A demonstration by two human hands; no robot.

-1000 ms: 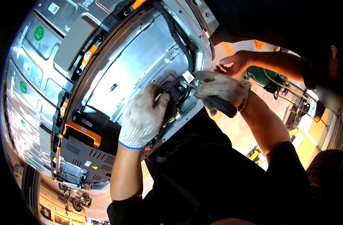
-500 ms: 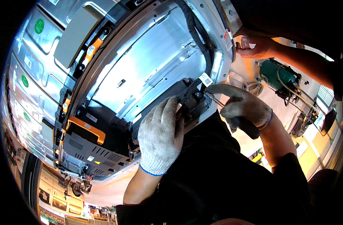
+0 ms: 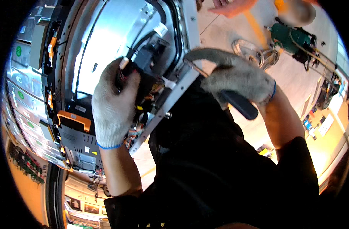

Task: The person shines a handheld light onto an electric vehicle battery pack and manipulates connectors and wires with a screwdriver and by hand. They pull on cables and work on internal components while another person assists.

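My left hand (image 3: 114, 103), in a pale knitted glove, is closed on a black wired part (image 3: 125, 74) inside the open metal case. Its fingers and thumb curl round the part and hide much of it. Beside the hand lie loose coloured wires (image 3: 155, 84) and a black block (image 3: 147, 57) with a cable. My gloved right hand (image 3: 239, 76) grips a screwdriver (image 3: 241, 106) by its dark handle, just outside the case rim (image 3: 174, 93). The screwdriver's metal shaft points up and left, along the outstretched index finger.
An orange handle (image 3: 75, 119) sits on a dark slotted cover, left of my left hand. Silver modules (image 3: 23, 87) line the far left. Another person's hand (image 3: 231, 7) shows at the top. On the floor at right are a green tank (image 3: 291, 40) and a coiled strap (image 3: 254, 55).
My left hand has moved left, and wires beside it are now exposed. The right hand with the screwdriver has drawn back from the black part. The other person's hand sits higher in view.
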